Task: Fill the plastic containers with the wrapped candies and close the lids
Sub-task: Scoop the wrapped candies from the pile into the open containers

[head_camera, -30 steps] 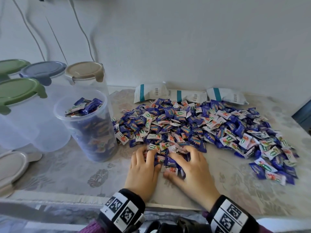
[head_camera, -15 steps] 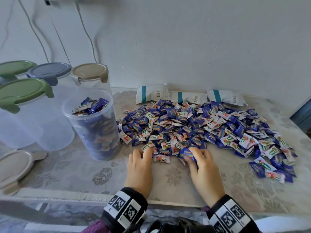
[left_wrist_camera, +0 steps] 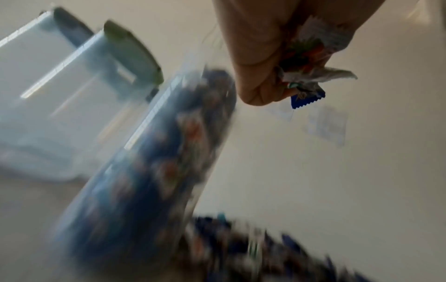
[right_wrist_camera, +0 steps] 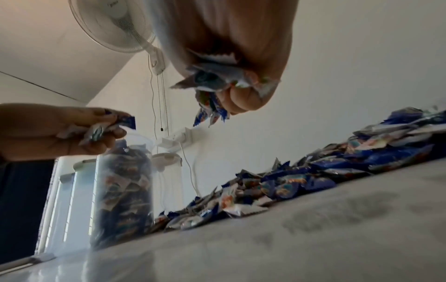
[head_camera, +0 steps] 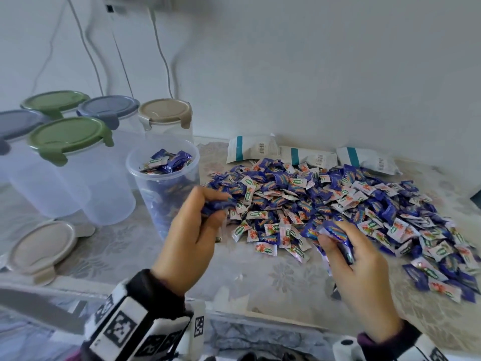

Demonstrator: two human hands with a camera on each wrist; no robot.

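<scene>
Candies [head_camera: 335, 204] now fill both clenched, raised hands, left hand [head_camera: 191, 238] and right hand [head_camera: 356, 259].

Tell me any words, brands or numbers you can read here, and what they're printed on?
None reads clearly.
Blue and white wrapped candies: green oval logos, too small.
White packets with teal stripes: barcodes, unreadable.
White wall fan: small hub mark, blurred.
Black-and-white square wrist markers: patterns, not text.

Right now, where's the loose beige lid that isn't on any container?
In the head view the loose beige lid lies flat at the table's near left edge, in front of the closed containers and left of the left hand.
</scene>
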